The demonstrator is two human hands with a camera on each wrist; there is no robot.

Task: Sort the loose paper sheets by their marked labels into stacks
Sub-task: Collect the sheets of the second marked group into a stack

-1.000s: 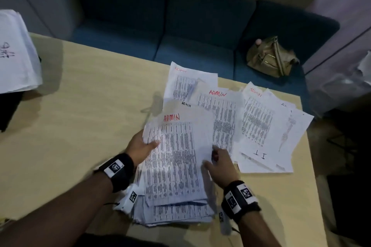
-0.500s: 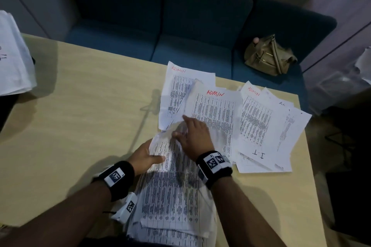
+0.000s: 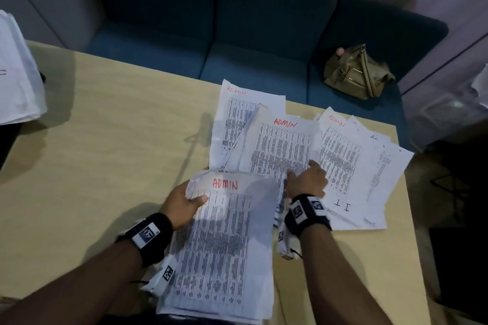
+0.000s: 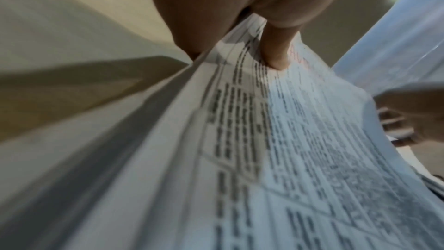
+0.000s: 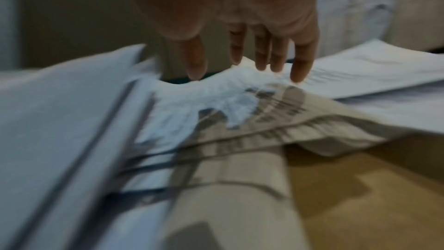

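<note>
My left hand [image 3: 184, 203] grips the upper left edge of a thick stack of printed sheets [image 3: 224, 253], thumb on top; its top sheet is marked ADMIN in red. The left wrist view shows the thumb [image 4: 276, 52] pressed on that stack [image 4: 288, 159]. Beyond it, my right hand [image 3: 307, 179] rests with straight fingers on a loose sheet [image 3: 280, 150] marked ADMIN, lying over other ADMIN sheets [image 3: 237, 119]. In the right wrist view the fingertips [image 5: 261, 64] touch paper [image 5: 216, 92], blurred. To the right lies a fanned pile [image 3: 364, 179] with a sheet marked I.T [image 3: 342, 207].
The wooden table [image 3: 105, 166] ends just right of the fanned pile. A white paper stack [image 3: 15, 74] sits at the far left edge. Behind the table is a blue sofa [image 3: 237, 55] with an olive bag [image 3: 356, 74] on it.
My right hand carried the top ADMIN sheet forward off the held stack and laid it on the ADMIN sheets. Another ADMIN sheet now tops the stack in my left hand.
</note>
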